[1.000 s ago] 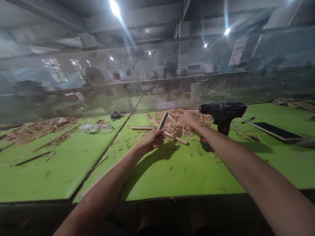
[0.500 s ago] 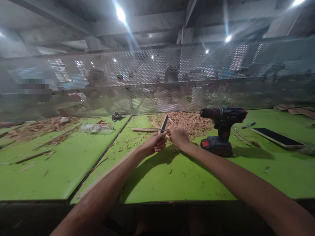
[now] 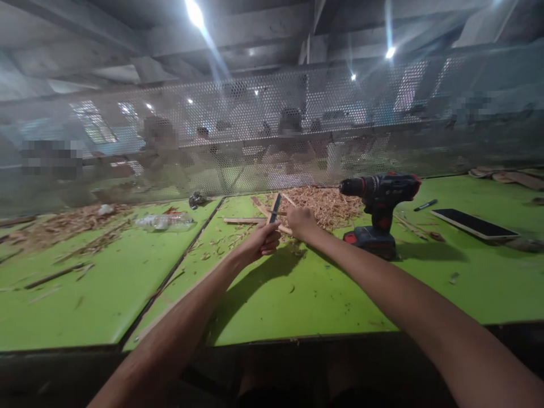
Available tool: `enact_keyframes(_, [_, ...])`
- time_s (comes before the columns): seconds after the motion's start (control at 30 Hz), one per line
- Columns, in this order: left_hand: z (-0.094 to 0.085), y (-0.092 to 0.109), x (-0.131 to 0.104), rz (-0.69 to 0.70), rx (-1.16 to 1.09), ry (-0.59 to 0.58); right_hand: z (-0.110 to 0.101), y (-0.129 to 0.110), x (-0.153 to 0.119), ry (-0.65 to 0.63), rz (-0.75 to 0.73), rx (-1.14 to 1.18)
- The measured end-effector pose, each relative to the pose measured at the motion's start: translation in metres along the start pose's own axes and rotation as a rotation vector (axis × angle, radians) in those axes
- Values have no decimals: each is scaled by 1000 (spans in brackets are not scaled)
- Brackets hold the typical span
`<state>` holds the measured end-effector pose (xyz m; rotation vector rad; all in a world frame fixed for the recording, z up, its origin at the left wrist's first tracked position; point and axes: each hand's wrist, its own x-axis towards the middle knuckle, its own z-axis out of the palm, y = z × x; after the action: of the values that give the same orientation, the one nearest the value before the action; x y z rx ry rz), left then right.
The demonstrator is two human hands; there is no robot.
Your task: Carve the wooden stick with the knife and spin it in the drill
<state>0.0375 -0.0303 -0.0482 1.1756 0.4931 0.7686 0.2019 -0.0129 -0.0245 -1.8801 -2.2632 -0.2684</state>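
My left hand (image 3: 264, 238) is closed around the lower end of a flat wooden strip (image 3: 276, 205) with a dark face, which tilts up and away over the table. To its right, my right hand (image 3: 301, 222) is closed too, its fingers mostly turned from view. A thin knife (image 3: 279, 213) seems to stick out of it leftward across the strip; its handle is hidden in the fist. Behind my hands lies a heap of curled wood shavings (image 3: 325, 205). Another wooden strip (image 3: 242, 220) lies on the green table (image 3: 272, 306) left of the heap.
A cordless drill (image 3: 378, 212) stands on its battery right of my right hand. Farther right lie a pen (image 3: 425, 204) and a dark flat panel (image 3: 474, 224). A plastic bottle (image 3: 164, 221) lies at left. A perforated screen (image 3: 250, 136) borders the back, with people behind.
My right hand has drawn apart from my left, and the thin blade now shows between them. The left hand keeps its hold on the strip. The whole view has shifted slightly.
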Motion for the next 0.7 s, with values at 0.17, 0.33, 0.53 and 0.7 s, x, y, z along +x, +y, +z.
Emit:
enact_keyframes(0.17, [0, -1, 0, -12, 2, -16, 0, 12, 9, 12, 46, 21])
enact_keyframes(0.33, [0, -1, 0, -35, -19, -43, -3, 33, 22, -4, 154, 21])
enact_keyframes(0.53, [0, 3, -1, -46, -65, -78, -8, 43, 32, -22, 230, 41])
enact_keyframes(0.7, [1, 2, -3, -70, -66, -150, -13, 60, 30, -56, 384, 55])
